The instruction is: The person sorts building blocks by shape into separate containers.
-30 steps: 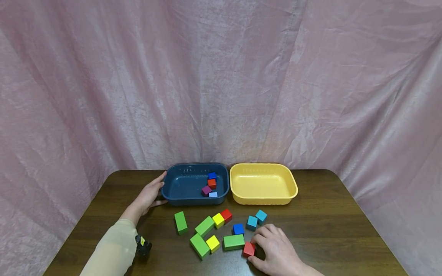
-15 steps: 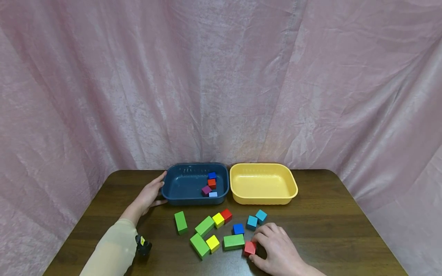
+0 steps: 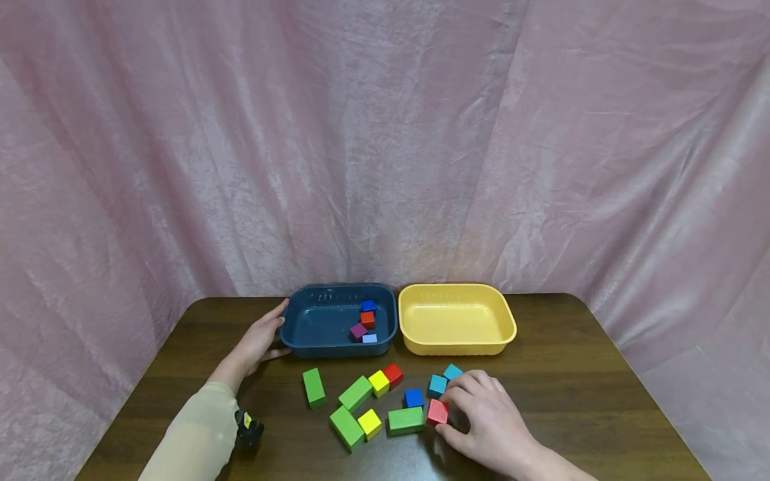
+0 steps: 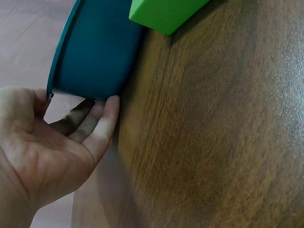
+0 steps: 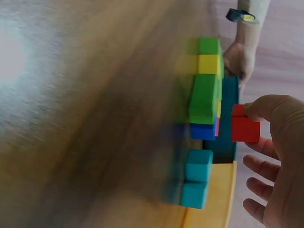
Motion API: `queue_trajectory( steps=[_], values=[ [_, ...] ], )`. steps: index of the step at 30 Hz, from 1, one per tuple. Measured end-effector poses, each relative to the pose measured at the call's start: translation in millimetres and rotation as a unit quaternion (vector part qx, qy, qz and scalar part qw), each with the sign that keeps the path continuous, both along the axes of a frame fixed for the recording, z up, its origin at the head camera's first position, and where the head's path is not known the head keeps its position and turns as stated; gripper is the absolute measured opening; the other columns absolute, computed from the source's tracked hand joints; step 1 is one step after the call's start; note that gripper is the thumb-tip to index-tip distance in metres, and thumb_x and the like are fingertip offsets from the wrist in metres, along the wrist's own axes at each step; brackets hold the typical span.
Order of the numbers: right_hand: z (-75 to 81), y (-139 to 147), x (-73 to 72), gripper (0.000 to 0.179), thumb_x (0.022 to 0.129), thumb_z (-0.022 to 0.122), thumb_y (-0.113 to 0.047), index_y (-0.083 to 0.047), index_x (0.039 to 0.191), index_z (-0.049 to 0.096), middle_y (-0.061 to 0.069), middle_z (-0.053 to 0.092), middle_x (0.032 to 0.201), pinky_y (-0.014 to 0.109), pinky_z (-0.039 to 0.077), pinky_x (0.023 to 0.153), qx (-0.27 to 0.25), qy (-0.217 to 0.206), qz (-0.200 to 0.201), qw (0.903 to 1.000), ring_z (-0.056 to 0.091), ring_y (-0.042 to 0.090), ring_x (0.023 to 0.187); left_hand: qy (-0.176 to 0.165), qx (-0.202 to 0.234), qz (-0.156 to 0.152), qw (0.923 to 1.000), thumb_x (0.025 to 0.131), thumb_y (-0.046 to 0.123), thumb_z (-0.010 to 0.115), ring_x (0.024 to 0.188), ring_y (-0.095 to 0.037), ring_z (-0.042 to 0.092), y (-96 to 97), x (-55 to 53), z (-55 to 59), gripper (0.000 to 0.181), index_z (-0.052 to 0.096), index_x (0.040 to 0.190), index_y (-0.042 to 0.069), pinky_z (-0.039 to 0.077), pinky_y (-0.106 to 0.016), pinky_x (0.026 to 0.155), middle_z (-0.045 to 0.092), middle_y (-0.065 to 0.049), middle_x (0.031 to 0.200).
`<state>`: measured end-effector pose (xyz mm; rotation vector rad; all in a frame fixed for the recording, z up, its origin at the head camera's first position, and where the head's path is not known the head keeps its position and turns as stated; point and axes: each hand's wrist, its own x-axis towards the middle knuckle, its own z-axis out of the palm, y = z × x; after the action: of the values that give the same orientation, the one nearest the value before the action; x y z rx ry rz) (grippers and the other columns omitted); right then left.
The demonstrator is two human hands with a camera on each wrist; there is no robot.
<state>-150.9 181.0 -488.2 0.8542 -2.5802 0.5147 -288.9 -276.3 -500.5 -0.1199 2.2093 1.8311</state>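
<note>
My right hand [image 3: 490, 421] pinches a red cube [image 3: 437, 412] between thumb and fingers. In the right wrist view that red cube [image 5: 245, 129] is held up off the table. My left hand [image 3: 257, 342] rests against the left end of the dark blue bin [image 3: 319, 351]; in the left wrist view its fingers [image 4: 102, 130] touch the bin's outer wall. Near the right hand are two light blue cubes [image 3: 437, 386], a blue cube [image 3: 413, 398] and a green block [image 3: 406, 421]. Inside the blue bin lie a blue, a red, a purple and a pale blue block.
Beside the blue bin stands a yellow bin [image 3: 457, 349]. More green blocks [image 3: 347, 429], two yellow cubes [image 3: 369, 423] and another red cube [image 3: 393, 375] lie on the brown table [image 3: 577, 394]. A pink curtain [image 3: 385, 147] hangs behind.
The right hand has lifted the red cube up and slightly away from beside the green block. The left hand stays at the blue bin.
</note>
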Motion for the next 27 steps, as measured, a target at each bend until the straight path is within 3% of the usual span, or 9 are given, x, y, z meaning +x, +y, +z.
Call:
queue_trajectory(
  steps=[13, 21, 27],
  values=[
    [21.7, -1, -10.7, 0.03, 0.072, 0.088, -0.041, -0.026, 0.092, 0.073, -0.012, 0.063, 0.106, 0.043, 0.046, 0.09, -0.024, 0.047, 0.006, 0.9986, 0.053, 0.014, 0.106, -0.002, 0.001, 0.0, 1.0, 0.114, 0.025, 0.028, 0.145, -0.047, 0.032, 1.4, 1.0, -0.1, 0.055, 0.012, 0.166, 0.032, 0.05, -0.056, 0.1, 0.003, -0.014, 0.171],
    [41.7, -5, -22.7, 0.031, 0.075, 0.089, -0.042, -0.024, 0.095, 0.074, -0.011, 0.063, 0.105, 0.043, 0.045, 0.091, -0.048, 0.03, -0.015, 0.9983, 0.052, 0.016, 0.106, 0.001, 0.007, 0.0, 1.0, 0.113, 0.024, 0.028, 0.144, -0.047, 0.033, 1.7, 2.0, 1.4, 0.056, 0.012, 0.166, 0.032, 0.049, -0.058, 0.1, 0.005, -0.016, 0.17],
    [52.4, -7, -36.2, 0.029, 0.076, 0.088, -0.038, -0.021, 0.096, 0.074, -0.007, 0.064, 0.105, 0.044, 0.043, 0.093, -0.079, 0.04, -0.016, 0.9959, 0.053, 0.02, 0.106, -0.003, 0.006, 0.001, 1.0, 0.113, 0.024, 0.029, 0.145, -0.046, 0.033, 1.8, 1.7, 1.0, 0.056, 0.014, 0.166, 0.033, 0.05, -0.057, 0.1, 0.005, -0.013, 0.171]
  ],
)
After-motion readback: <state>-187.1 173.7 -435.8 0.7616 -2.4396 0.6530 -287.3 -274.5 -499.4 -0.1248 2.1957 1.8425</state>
